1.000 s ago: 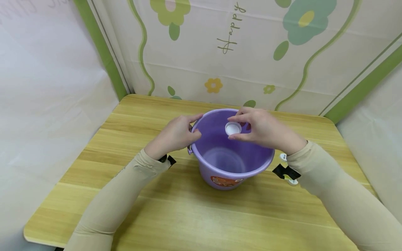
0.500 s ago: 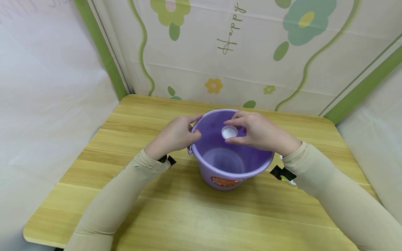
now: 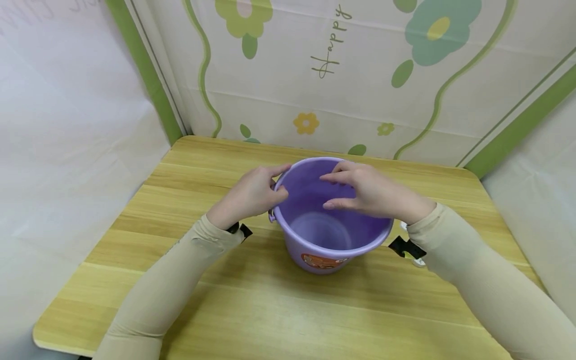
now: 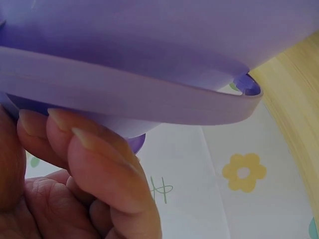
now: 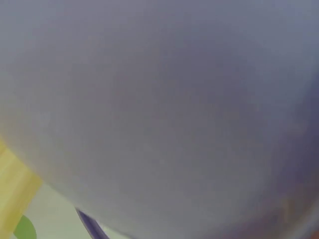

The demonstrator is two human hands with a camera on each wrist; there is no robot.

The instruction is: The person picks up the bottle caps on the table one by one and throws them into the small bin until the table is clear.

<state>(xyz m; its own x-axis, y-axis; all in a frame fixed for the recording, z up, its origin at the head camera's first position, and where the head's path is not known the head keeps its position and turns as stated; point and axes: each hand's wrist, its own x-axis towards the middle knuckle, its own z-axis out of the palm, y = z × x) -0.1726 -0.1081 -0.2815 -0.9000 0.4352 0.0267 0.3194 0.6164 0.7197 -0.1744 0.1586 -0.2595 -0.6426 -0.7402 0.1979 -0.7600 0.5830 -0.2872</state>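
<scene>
A purple bucket (image 3: 292,245) with an orange label (image 3: 320,261) stands upright on the wooden table. My left hand (image 3: 254,192) grips its rim on the left side, thumb reaching inside. In the left wrist view, curled fingers (image 4: 99,159) lie close under the bucket's purple handle band (image 4: 134,94). My right hand (image 3: 366,192) hovers over the bucket's opening at the right. Its thumb and fingers are spread apart with nothing between them. Blurred bucket wall (image 5: 149,114) nearly fills the right wrist view, where the hand itself is hidden.
Small white pieces (image 3: 419,262) lie on the table (image 3: 247,320) right of the bucket, partly covered by the right wrist and its black strap (image 3: 407,248). A flower-print sheet (image 3: 270,85) hangs behind the table, and pale sheets hang at both sides.
The right hand moved slightly left and its fingers parted. The round white cap it pinched has gone from between them and is out of sight. The left hand kept its grip.
</scene>
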